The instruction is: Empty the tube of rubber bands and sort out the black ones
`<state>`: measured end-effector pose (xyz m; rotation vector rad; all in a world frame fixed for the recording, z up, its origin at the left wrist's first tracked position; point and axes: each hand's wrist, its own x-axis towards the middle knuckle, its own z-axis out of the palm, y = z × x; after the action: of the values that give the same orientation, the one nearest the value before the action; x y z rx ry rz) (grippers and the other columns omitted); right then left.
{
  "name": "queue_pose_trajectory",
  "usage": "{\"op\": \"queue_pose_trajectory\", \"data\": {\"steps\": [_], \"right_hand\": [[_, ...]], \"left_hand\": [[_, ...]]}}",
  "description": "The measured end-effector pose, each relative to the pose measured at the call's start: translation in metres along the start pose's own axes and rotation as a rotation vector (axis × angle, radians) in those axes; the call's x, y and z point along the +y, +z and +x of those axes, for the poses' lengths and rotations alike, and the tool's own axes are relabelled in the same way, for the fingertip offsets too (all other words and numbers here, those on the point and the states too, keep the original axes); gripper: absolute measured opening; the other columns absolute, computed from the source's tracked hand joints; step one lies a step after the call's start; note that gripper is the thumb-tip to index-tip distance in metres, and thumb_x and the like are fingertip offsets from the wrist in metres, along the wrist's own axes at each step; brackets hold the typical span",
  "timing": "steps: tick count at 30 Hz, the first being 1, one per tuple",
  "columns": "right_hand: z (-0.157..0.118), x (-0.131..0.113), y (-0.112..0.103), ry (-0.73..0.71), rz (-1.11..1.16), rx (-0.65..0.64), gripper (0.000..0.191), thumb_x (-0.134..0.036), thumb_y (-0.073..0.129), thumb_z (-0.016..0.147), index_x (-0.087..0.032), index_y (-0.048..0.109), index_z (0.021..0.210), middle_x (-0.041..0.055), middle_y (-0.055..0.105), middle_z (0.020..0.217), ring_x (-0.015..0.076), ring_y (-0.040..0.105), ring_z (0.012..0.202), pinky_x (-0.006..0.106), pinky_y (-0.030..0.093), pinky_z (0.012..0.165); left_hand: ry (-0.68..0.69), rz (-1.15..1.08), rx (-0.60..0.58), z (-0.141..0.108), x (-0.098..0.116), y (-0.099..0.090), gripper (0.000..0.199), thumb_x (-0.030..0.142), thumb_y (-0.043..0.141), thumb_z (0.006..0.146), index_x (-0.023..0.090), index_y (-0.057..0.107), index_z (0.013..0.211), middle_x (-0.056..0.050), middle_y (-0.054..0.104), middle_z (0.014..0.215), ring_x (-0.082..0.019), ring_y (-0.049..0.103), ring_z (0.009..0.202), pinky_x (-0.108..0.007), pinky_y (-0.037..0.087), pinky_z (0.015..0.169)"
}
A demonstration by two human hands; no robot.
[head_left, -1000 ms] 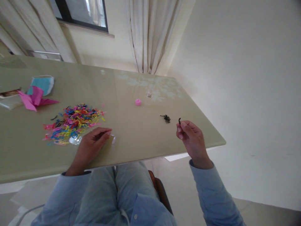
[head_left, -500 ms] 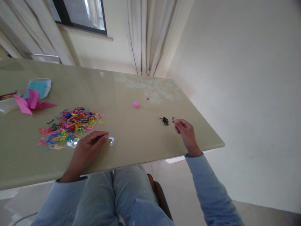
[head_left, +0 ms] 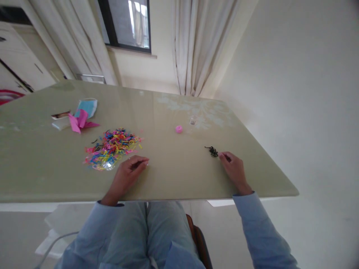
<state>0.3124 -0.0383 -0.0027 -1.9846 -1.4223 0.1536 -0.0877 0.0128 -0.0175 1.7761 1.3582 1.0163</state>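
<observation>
Pile of black bands (head_left: pixel 213 151) out right, right hand (head_left: pixel 233 166) pinched at its right edge, left hand (head_left: pixel 127 175) nearly closed, can't tell what either holds; a snag on lifting could scatter it

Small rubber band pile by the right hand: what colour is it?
The small rubber band pile is black, best seen in the head view.

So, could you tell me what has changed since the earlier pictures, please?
The right hand, which held a thin black band, has moved left to the edge of the small tangled pile of black bands; whether it let go is unclear. The left hand stayed beside the multicoloured heap of small bands.
</observation>
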Motion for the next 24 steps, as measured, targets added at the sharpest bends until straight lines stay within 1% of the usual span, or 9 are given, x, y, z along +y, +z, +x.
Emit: {"op": "queue_pose_trajectory", "data": {"steps": [3,5,8,11,14,17,19,21,24], "right_hand": [[-0.011,-0.007,0.000,-0.023,0.015,0.002,0.047,-0.056,0.049,0.086,-0.017,0.074,0.083,0.0100,0.075,0.075,0.0216,0.063,0.065,0.032,0.047,0.065],[-0.020,-0.012,0.002,-0.050,0.030,-0.027,0.047,-0.057,0.049,0.087,-0.018,0.074,0.084,0.0099,0.075,0.075,0.0225,0.065,0.066,0.033,0.050,0.066],[-0.030,-0.013,0.006,-0.103,0.025,-0.090,0.047,-0.059,0.049,0.086,-0.020,0.075,0.086,0.0114,0.078,0.084,0.0262,0.070,0.074,0.037,0.054,0.073],[-0.032,-0.011,0.009,-0.132,0.017,-0.115,0.047,-0.060,0.049,0.086,-0.021,0.075,0.088,0.0125,0.079,0.091,0.0287,0.073,0.080,0.041,0.056,0.078],[-0.029,-0.009,0.010,-0.142,0.014,-0.114,0.048,-0.061,0.049,0.086,-0.022,0.076,0.088,0.0119,0.079,0.090,0.0293,0.073,0.080,0.041,0.057,0.078],[-0.027,-0.008,0.010,-0.133,-0.011,-0.120,0.048,-0.062,0.048,0.085,-0.023,0.076,0.088,0.0111,0.080,0.088,0.0299,0.073,0.078,0.042,0.057,0.075],[-0.027,-0.007,0.010,-0.126,-0.017,-0.125,0.047,-0.061,0.049,0.085,-0.023,0.076,0.090,0.0112,0.080,0.090,0.0302,0.074,0.080,0.042,0.058,0.075],[-0.027,-0.006,0.011,-0.124,-0.016,-0.130,0.048,-0.061,0.048,0.085,-0.023,0.076,0.091,0.0116,0.080,0.093,0.0305,0.074,0.083,0.042,0.058,0.077],[-0.027,-0.004,0.011,-0.124,-0.028,-0.133,0.049,-0.062,0.049,0.085,-0.022,0.076,0.091,0.0121,0.080,0.094,0.0310,0.074,0.083,0.043,0.058,0.079]], "left_hand": [[0.012,-0.036,0.004,0.000,0.001,0.001,0.030,0.047,0.062,0.081,0.021,0.076,0.087,-0.004,0.075,0.083,-0.018,0.067,0.075,-0.029,0.054,0.072],[0.007,-0.085,0.012,0.000,0.001,0.001,0.029,0.046,0.063,0.080,0.020,0.075,0.086,-0.004,0.074,0.079,-0.017,0.066,0.071,-0.028,0.053,0.068],[-0.017,-0.163,0.042,0.002,0.001,-0.001,0.030,0.046,0.064,0.081,0.019,0.075,0.086,-0.003,0.070,0.071,-0.016,0.063,0.064,-0.027,0.051,0.062],[-0.030,-0.166,0.096,0.011,-0.004,-0.012,0.034,0.047,0.061,0.082,0.017,0.074,0.089,-0.002,0.066,0.066,-0.015,0.059,0.059,-0.026,0.048,0.057],[-0.025,0.003,0.138,0.030,-0.010,-0.034,0.035,0.044,0.058,0.081,0.016,0.075,0.093,-0.003,0.069,0.069,-0.016,0.059,0.059,-0.027,0.048,0.058],[-0.004,0.298,0.151,0.054,-0.014,-0.059,0.030,0.031,0.058,0.077,0.018,0.078,0.096,-0.007,0.075,0.089,-0.020,0.066,0.074,-0.031,0.053,0.072],[0.011,0.474,0.102,0.069,-0.016,-0.071,0.027,0.027,0.058,0.077,0.023,0.079,0.093,-0.007,0.076,0.095,-0.024,0.068,0.087,-0.034,0.053,0.083],[0.031,0.564,0.037,0.080,-0.019,-0.078,0.022,0.025,0.062,0.075,0.026,0.080,0.087,-0.007,0.076,0.094,-0.028,0.067,0.095,-0.037,0.051,0.089],[0.064,0.595,-0.038,0.090,-0.024,-0.077,0.017,0.022,0.065,0.072,0.025,0.079,0.081,-0.009,0.075,0.092,-0.029,0.066,0.101,-0.038,0.048,0.095]]}}
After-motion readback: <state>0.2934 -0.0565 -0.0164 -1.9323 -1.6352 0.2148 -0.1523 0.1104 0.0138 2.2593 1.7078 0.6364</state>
